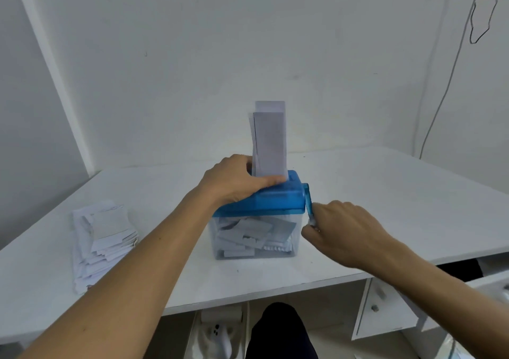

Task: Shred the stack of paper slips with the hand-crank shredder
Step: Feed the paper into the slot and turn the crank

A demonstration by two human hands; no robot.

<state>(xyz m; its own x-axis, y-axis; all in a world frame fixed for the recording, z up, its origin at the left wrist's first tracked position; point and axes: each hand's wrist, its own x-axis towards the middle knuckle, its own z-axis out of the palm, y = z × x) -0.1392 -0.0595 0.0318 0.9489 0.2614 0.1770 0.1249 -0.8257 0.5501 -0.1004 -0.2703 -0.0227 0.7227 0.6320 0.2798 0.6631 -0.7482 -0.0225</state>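
A hand-crank shredder with a blue top (pixel 271 200) and a clear bin (pixel 253 237) stands mid-table. Several white paper slips (pixel 270 141) stand upright in its top slot. My left hand (pixel 234 181) rests on the blue lid, thumb lying along the base of the slips and fingers behind them. My right hand (pixel 341 227) grips the blue crank handle (pixel 309 205) at the shredder's right side, the crank pointing down. Cut paper pieces fill the bin. A loose stack of paper slips (pixel 103 241) lies on the table to the left.
The white table (pixel 385 193) sits in a wall corner. Its front edge runs below the shredder. A white drawer unit (pixel 385 309) stands under the table at right. A thin cable (pixel 451 72) hangs down the right wall. My knee shows below the table edge.
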